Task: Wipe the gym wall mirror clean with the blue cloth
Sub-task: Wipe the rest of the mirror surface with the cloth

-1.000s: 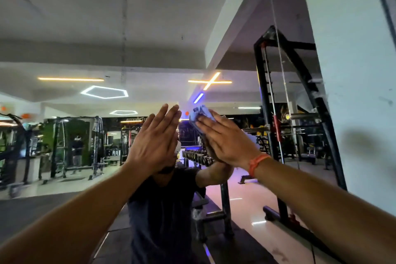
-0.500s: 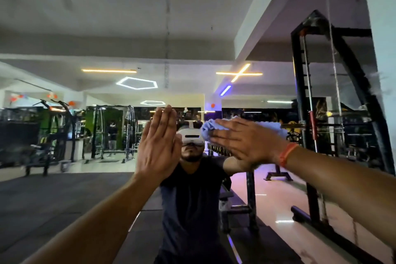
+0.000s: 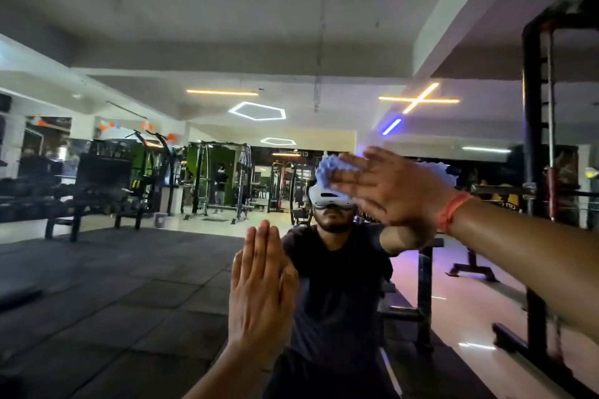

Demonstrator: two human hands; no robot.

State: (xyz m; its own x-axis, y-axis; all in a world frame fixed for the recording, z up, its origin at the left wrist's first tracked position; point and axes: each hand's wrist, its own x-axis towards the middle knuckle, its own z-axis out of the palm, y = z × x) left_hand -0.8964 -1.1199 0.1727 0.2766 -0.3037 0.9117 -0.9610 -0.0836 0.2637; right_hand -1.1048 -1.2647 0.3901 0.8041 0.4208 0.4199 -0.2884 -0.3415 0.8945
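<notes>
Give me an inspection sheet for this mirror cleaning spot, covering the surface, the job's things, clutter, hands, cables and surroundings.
Surface: the wall mirror reflects the gym floor and the person; no smears can be made out.
Job's things: the blue cloth is bunched flat against the glass under the right hand.
Clutter: nothing seen on the glass.
Hands: the right hand, fingers straight, presses the cloth, an orange band at its wrist; the left hand rests flat on the glass, lower down, holding nothing.
Cables: a thin cable runs down the black rack at the right.
Surroundings: reflected weight machines, ceiling lights, a ceiling fan.
</notes>
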